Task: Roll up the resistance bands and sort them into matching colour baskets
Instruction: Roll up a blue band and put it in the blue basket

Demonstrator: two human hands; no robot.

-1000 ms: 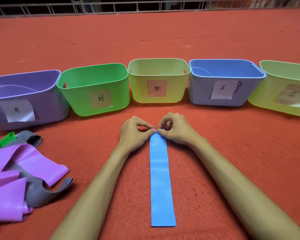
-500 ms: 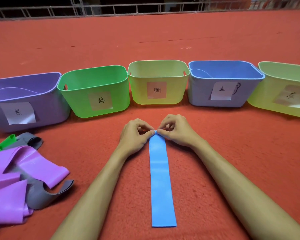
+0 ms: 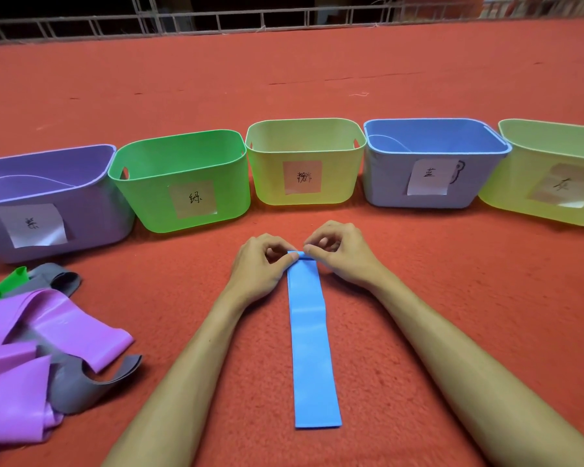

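A blue resistance band (image 3: 312, 348) lies flat on the red carpet, running straight away from me. Its far end is folded over into a small first turn. My left hand (image 3: 262, 264) and my right hand (image 3: 339, 252) pinch that folded end from either side. Five labelled baskets stand in a row beyond: purple (image 3: 91, 210), green (image 3: 230, 203), yellow (image 3: 270, 183), blue (image 3: 385, 187) and a second yellow-green one (image 3: 506, 193) at the far right. A thin band shows inside the blue basket and another inside the purple one.
A loose pile of bands lies at the left: purple ones (image 3: 64, 328), grey ones (image 3: 85, 385) and a green one (image 3: 11, 281). Red carpet (image 3: 284, 79) stretches behind the baskets to a metal railing (image 3: 216, 21).
The far end of the blue band has been folded over into a small turn. Both hands stay at that end, with the view tilted slightly down.
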